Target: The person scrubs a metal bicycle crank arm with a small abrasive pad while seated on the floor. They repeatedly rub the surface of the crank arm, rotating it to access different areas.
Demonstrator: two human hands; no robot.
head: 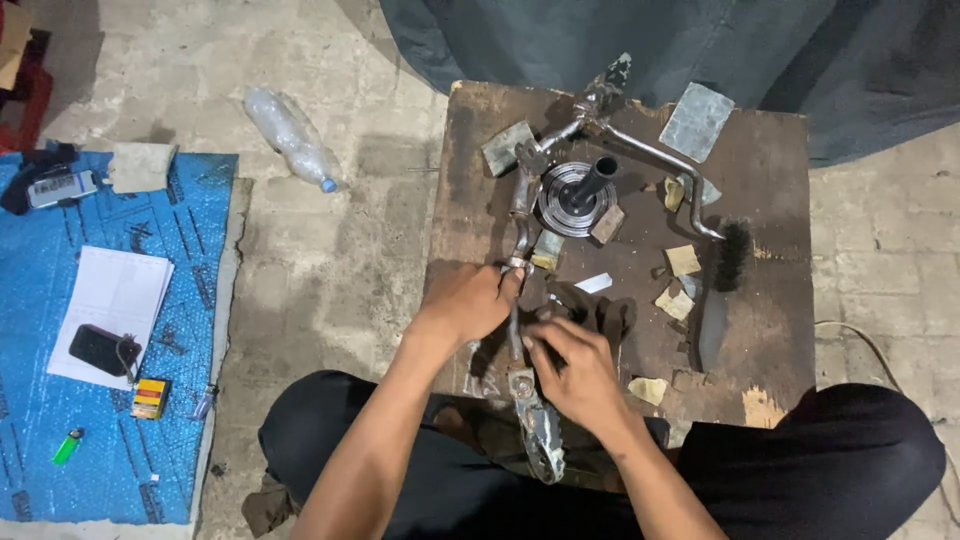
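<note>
I sit at a low, dark wooden table [770, 180]. A bent metal tube frame [640, 150] lies across it, one leg running toward me. My left hand [465, 300] grips that near leg at its bright metal collar. My right hand [575, 365] pinches the same rod just below, beside a dark rag [605, 312]. A worn metal bracket [540, 435] hangs at the rod's lower end over the table's near edge. A round metal hub with a black upright tube [580, 195] stands at the table's middle, behind the hands.
Small torn pieces of sandpaper [683, 260] and a black wire brush [728, 265] lie right of the hands; a grey block [697, 120] sits at the back. On the floor left: a clear plastic bottle [292, 135], a blue mat [40, 400] with papers, a phone, a green lighter.
</note>
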